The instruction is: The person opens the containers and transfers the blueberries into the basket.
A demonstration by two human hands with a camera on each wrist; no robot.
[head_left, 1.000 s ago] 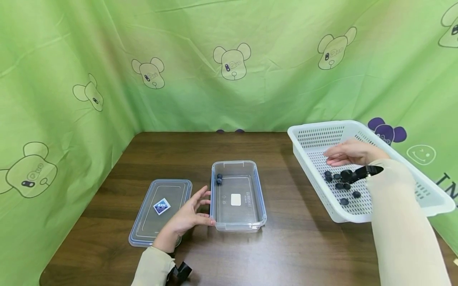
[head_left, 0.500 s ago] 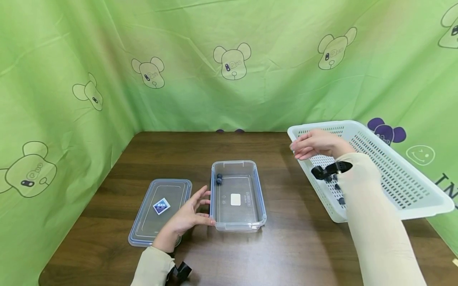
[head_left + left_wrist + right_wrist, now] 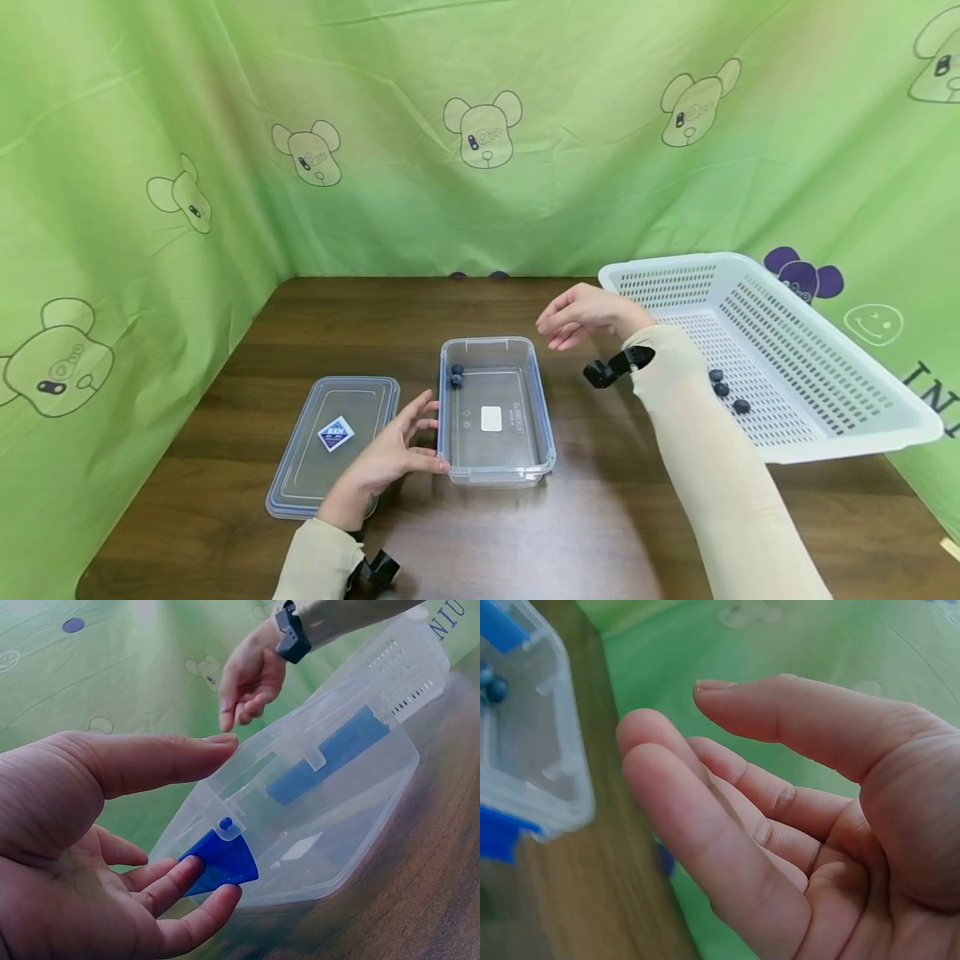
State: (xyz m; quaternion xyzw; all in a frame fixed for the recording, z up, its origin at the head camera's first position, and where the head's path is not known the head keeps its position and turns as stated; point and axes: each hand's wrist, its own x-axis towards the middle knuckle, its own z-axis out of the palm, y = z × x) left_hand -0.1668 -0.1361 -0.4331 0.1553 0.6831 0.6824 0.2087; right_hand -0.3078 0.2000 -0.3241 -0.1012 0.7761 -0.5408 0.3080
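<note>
A clear plastic food container (image 3: 546,417) with blue side latches stands in the middle of the table. Two blueberries (image 3: 457,381) lie near its far left corner. Against its left side rest the spread fingers of my left hand (image 3: 386,454); in the left wrist view, fingertips touch a blue latch (image 3: 225,862) and the thumb reaches the rim. My right hand (image 3: 588,312) hovers over the table between the container and the white basket (image 3: 832,450). Its thumb stands apart from loosely bent fingers (image 3: 712,847), and nothing shows between them. Blueberries (image 3: 720,389) sit in the basket, partly behind the sleeve.
The container's clear lid (image 3: 307,475), with a blue diamond label, lies flat left of the container, partly beneath the left forearm. A green printed curtain (image 3: 375,225) hangs behind and beside the brown wooden table (image 3: 210,500).
My right hand has moved left out of the basket, over its rim, toward the container. The left hand and container have stayed in place. Two blueberries remain visible in the container throughout.
</note>
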